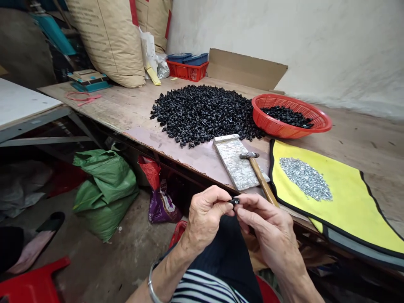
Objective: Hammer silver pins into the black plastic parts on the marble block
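Between the fingertips of my left hand (206, 212) and my right hand (268, 223) is a small black plastic part (234, 201) with a shiny metal spot on it. Both hands pinch it just in front of the table's edge, above my lap. Beyond them, a hammer (257, 172) with a wooden handle rests its head on a worn, pale metal-looking plate (235, 160). A large heap of similar black parts (205, 111) covers the table behind the plate. To the right, small silvery metal pieces (304, 176) lie spread on a yellow cloth (344, 198) with black edging.
A red plastic basket (292, 132) holding black parts stands right of the heap. At the back are big paper sacks (107, 38), a red crate (189, 71) with blue trays, and a cardboard sheet (246, 67). A green sack (104, 189) stands on the floor at left, near another person's foot (34, 248).
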Demonstrator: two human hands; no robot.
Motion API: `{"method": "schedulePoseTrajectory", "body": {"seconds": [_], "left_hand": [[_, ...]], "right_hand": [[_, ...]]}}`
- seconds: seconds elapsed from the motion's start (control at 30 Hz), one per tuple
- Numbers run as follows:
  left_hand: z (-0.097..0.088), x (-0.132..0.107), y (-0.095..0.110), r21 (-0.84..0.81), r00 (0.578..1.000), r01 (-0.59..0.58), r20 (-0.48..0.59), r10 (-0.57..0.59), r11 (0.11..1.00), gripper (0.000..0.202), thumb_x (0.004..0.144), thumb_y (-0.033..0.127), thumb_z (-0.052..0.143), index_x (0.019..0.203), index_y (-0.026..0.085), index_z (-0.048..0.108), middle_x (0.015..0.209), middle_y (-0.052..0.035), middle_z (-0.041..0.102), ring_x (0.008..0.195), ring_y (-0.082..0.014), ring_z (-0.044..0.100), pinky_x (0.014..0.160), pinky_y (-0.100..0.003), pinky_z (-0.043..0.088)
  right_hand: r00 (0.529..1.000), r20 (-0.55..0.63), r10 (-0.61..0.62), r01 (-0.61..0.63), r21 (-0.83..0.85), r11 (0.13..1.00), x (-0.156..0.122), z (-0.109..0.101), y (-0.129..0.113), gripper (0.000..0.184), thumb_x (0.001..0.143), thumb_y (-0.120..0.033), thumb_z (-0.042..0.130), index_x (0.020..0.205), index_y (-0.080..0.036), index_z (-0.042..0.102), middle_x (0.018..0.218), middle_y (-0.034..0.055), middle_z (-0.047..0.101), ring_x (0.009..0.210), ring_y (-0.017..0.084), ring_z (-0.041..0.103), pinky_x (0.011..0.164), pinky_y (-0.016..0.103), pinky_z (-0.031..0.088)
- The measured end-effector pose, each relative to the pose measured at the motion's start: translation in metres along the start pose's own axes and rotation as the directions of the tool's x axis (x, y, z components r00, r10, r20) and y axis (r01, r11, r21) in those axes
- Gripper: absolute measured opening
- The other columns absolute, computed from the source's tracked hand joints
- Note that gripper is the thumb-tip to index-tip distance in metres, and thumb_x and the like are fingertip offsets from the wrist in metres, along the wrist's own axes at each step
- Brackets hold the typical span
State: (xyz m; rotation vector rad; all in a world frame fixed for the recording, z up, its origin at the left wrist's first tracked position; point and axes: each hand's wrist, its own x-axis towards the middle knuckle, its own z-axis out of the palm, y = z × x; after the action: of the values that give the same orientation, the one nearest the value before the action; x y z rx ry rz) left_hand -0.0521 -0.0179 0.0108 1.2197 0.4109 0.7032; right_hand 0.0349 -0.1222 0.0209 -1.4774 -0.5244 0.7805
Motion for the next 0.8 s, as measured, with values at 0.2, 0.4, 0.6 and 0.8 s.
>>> {"method": "schedulePoseTrajectory", "body": {"seconds": [0.2, 0.4, 0.6, 0.8], "left_hand": [[-0.004, -0.001, -0.006, 0.003, 0.999, -0.036, 0.039, 0.035, 0.999, 0.013, 0.07, 0.005, 0.059, 0.067, 0.016, 0.063, 0.07, 0.0002, 0.058, 0.064, -0.0125, 0.057, 0.061, -0.025, 0.047], [-0.004, -0.003, -0.003, 0.086, 0.994, 0.054, 0.09, -0.062, 0.995, 0.009, 0.071, 0.01, 0.059, 0.065, 0.016, 0.061, 0.062, 0.0008, 0.057, 0.058, -0.0128, 0.058, 0.056, -0.024, 0.045], [-0.012, -0.002, -0.005, 0.121, 0.942, 0.275, 0.163, -0.292, 0.954, 0.005, 0.069, 0.017, 0.061, 0.065, 0.015, 0.057, 0.051, 0.0016, 0.057, 0.044, -0.0127, 0.057, 0.046, -0.022, 0.041], [-0.009, -0.002, -0.016, -0.047, 0.914, 0.376, 0.181, -0.362, 0.926, 0.022, 0.065, 0.024, 0.064, 0.085, 0.015, 0.058, 0.056, 0.0022, 0.059, 0.037, -0.0122, 0.054, 0.039, -0.022, 0.041]], "right_hand": [[1.0, -0.023, -0.001, 0.0, -0.05, 0.999, -0.002, 0.002, -0.006, 0.02, 0.068, -0.03, 0.069, 0.083, -0.018, 0.064, 0.065, -0.0015, 0.058, 0.05, 0.006, 0.044, 0.045, 0.019, 0.035], [1.0, 0.012, 0.004, -0.001, -0.218, 0.976, 0.0, 0.001, -0.009, 0.02, 0.074, -0.036, 0.061, 0.071, -0.016, 0.059, 0.057, -0.0021, 0.055, 0.05, 0.007, 0.045, 0.044, 0.019, 0.034], [0.963, 0.116, 0.242, -0.217, -0.195, 0.957, 0.002, -0.001, -0.005, 0.017, 0.075, -0.03, 0.05, 0.064, -0.017, 0.05, 0.052, -0.0037, 0.051, 0.04, 0.006, 0.041, 0.036, 0.018, 0.027], [0.926, 0.131, 0.355, -0.316, -0.245, 0.916, 0.033, -0.023, -0.025, 0.008, 0.058, -0.02, 0.053, 0.051, -0.015, 0.051, 0.039, -0.0029, 0.049, 0.029, 0.006, 0.034, 0.029, 0.018, 0.021]]}}
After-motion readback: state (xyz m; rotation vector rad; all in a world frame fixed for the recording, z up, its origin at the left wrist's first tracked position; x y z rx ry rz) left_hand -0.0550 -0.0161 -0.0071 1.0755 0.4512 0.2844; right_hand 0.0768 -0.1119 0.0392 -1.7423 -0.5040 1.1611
